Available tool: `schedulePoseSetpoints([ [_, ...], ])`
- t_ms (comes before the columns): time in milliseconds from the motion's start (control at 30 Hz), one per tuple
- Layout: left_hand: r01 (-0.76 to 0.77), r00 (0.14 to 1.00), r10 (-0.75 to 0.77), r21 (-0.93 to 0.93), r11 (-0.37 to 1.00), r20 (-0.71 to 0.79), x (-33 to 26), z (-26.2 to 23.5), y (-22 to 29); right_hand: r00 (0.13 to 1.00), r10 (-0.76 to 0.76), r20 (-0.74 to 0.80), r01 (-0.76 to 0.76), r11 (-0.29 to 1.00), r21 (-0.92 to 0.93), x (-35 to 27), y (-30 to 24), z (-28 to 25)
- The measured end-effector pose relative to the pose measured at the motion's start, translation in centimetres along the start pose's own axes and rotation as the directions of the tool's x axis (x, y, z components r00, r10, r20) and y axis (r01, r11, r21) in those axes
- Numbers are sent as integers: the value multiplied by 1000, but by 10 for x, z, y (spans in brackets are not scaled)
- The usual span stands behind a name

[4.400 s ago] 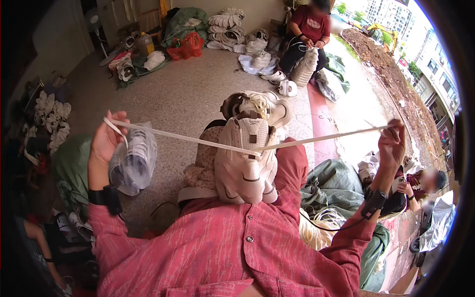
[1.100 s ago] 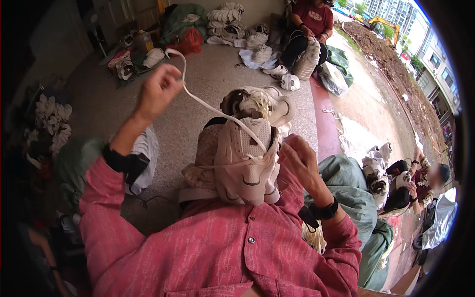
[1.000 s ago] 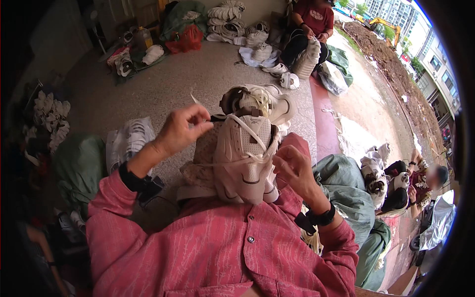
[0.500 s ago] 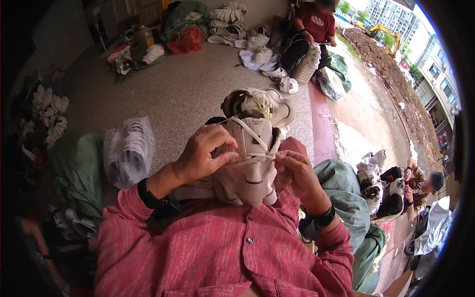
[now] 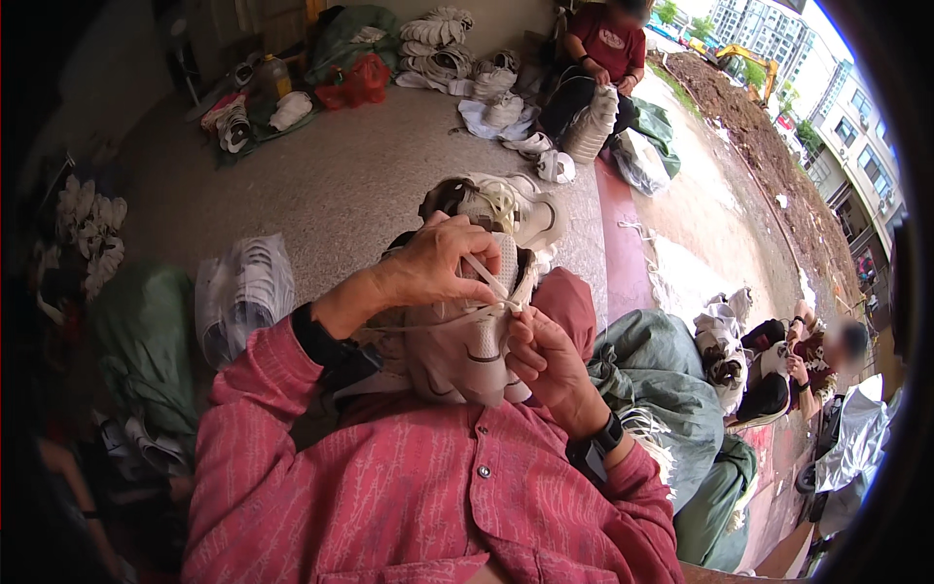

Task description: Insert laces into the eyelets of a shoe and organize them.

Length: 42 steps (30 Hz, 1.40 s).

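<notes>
A pale beige shoe upper (image 5: 455,352) rests in my lap with its toe toward me and its perforated tongue facing up. Across the tongue runs a flat white shoelace (image 5: 485,276). From the left, my left hand (image 5: 438,261) reaches over the upper, fingers curled and thumb bent in around the lace. At the right eyelet edge, my right hand (image 5: 550,358) pinches the lace between thumb and forefinger. More stacked shoe uppers (image 5: 540,212) lie just beyond the one being laced.
Clear-bagged uppers (image 5: 245,292) and a green sack (image 5: 146,341) stand at left. Grey-green sacks (image 5: 647,375) and white laces (image 5: 650,438) lie at right. A person (image 5: 608,54) handles an upper stack (image 5: 591,125) far ahead; another person (image 5: 808,360) sits at right.
My left hand has moved right and up over the tongue, closing in on the lace. My right hand has shifted slightly left and down, still pinching lace.
</notes>
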<state>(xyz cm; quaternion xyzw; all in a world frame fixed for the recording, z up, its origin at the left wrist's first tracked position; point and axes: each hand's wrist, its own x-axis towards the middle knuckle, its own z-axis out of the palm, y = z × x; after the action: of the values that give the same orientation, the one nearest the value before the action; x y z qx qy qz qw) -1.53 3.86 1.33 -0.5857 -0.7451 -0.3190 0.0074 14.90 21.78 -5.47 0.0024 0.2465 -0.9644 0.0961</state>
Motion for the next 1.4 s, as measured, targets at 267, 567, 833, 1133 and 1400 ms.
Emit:
schedulePoseSetpoints([
  [267,56,998,-60,-142,988,-21,-2,0,-2,846,-419,331,238,-259,-936,-10,-35,22],
  [567,86,996,-84,-188,978,17,2,-3,-4,706,51,706,474,-775,-418,7,-56,36],
  [833,-35,999,35,10,999,14,5,4,-9,482,-8,876,444,-860,-252,44,-49,36],
  [1133,244,943,-299,-912,329,145,12,2,-24,575,-22,818,568,-708,-419,61,-47,18],
  [1400,156,910,-413,-949,274,31,1,-6,-25,686,-90,722,600,-492,-631,49,-53,42],
])
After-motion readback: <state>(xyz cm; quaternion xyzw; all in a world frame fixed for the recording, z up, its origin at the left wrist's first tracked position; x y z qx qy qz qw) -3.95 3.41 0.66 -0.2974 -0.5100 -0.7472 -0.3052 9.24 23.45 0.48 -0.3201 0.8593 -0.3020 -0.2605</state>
